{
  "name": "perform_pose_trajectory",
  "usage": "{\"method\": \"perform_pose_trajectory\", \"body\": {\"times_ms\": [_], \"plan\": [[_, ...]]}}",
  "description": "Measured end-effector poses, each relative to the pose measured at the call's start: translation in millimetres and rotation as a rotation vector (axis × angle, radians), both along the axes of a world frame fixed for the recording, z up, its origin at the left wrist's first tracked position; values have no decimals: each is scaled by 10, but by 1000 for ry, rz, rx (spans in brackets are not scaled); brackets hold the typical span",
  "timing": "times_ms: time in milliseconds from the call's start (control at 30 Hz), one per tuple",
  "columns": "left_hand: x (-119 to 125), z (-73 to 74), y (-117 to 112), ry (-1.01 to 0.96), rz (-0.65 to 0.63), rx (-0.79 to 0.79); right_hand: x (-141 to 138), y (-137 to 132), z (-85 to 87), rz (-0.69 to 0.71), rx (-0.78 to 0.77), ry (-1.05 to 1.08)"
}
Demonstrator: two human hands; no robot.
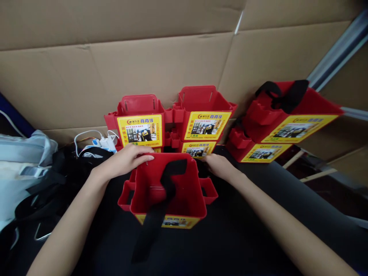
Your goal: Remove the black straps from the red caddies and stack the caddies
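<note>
A red plastic tool box (188, 197) with a yellow picture label stands in front of me, its open top facing up. My left hand (129, 159) is closed over its back rim, thumb on the near side. A black strap (155, 220) comes through the back wall near the right, crosses the inside and hangs over the front edge. Behind the box's back right corner is my right hand (220, 165), its fingers curled and partly hidden by the box. What they hold cannot be made out.
Behind stand stacked red tool boxes at left (138, 105), middle (198, 99) and right (264, 119), the right one with a black strap on top. White plugs and cables (107, 143), black straps (43, 203) and a pale bag (20, 161) lie left. Cardboard (161, 73) forms the back wall.
</note>
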State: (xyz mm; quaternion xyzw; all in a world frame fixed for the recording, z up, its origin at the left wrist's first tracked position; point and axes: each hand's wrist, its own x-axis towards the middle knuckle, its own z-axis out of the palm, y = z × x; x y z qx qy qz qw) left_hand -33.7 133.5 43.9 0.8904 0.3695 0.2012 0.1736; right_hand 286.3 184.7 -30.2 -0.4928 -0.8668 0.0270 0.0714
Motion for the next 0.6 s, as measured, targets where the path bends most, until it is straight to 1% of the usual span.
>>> {"method": "perform_pose_trajectory", "body": {"times_ms": [67, 100, 133, 167, 233, 267, 300, 333, 367, 433, 467, 533, 567, 600], "plan": [[-3, -2, 3, 5, 3, 7, 90, -26, -22, -54, 10, 1], [-3, -2, 3, 9, 7, 10, 82, -57, 17, -35, 14, 18], [-2, -1, 1, 14, 12, 13, 38, -93, 82, 30, 18, 57], [-1, 0, -1, 19, 18, 15, -34, -128, 160, 134, 19, 116], [5, 5, -8, 23, 24, 9, -210, -167, 305, 388, 20, 255], [8, 6, -12, 21, 23, 4, -280, -165, 347, 481, 14, 299], [11, 7, -16, 20, 21, -1, -320, -149, 360, 502, 2, 294], [13, 7, -20, 19, 18, -5, -322, -122, 341, 448, -13, 243], [14, 6, -23, 19, 13, -7, -283, -90, 296, 347, -25, 173], [14, 0, -26, 18, 6, -4, -109, -35, 163, 106, -40, 39], [13, -4, -27, 17, 4, -1, -2, -21, 98, 18, -39, 4], [10, -14, -27, 11, 5, 9, 164, -35, 22, -61, -35, -12], [8, -18, -26, 8, 8, 16, 195, -60, 20, -58, -32, -5], [6, -21, -24, 6, 12, 21, 182, -93, 39, -16, -27, 25]]}}
